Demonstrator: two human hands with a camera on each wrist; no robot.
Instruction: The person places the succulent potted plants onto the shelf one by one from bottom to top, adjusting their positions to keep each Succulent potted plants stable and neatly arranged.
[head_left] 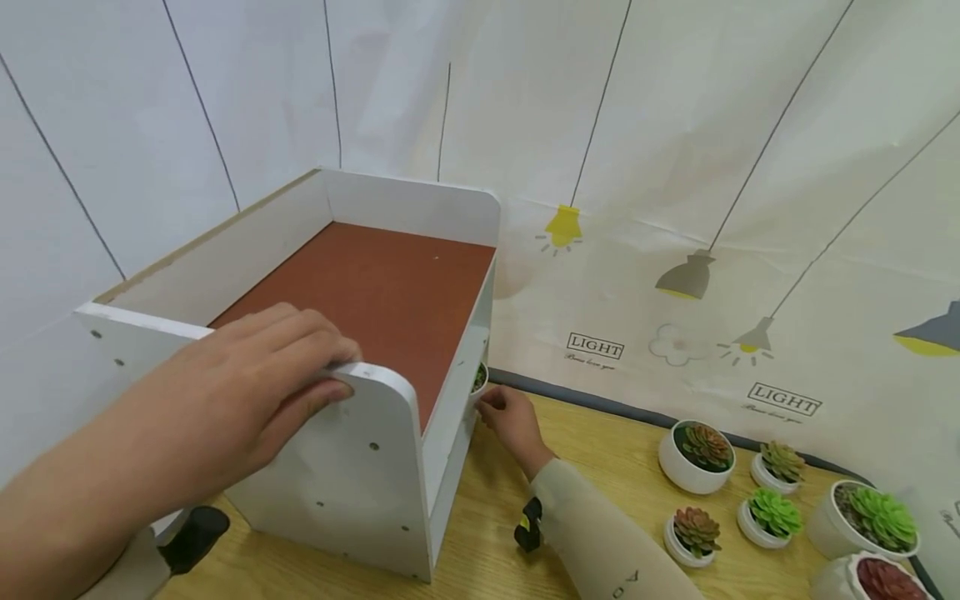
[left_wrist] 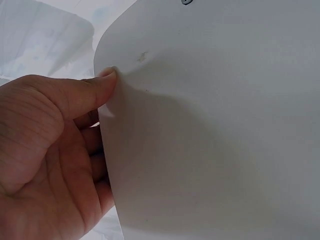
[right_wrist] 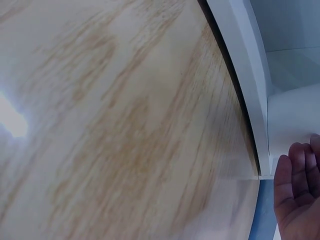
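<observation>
My left hand [head_left: 247, 383] grips the top edge of the near side panel of a white shelf unit [head_left: 322, 475]. In the left wrist view the thumb [left_wrist: 102, 87] lies on one face of the panel, with the fingers behind its edge. At the shelf's far end, my right hand [head_left: 519, 427] touches a small white plant pot [head_left: 481, 388] that stands on a shelf level. Most of this pot is hidden by the unit. The right wrist view has the fingertips [right_wrist: 297, 150] against the pot's smooth side [right_wrist: 295, 117], not wrapped round it.
The shelf's top is a reddish-brown board [head_left: 375, 287] with raised white borders. Several succulents in white pots stand to the right, including a large one [head_left: 697, 467] and a bright green one [head_left: 768, 521]. A lamp-printed wall sheet [head_left: 712, 167] hangs behind the wooden table [head_left: 585, 442].
</observation>
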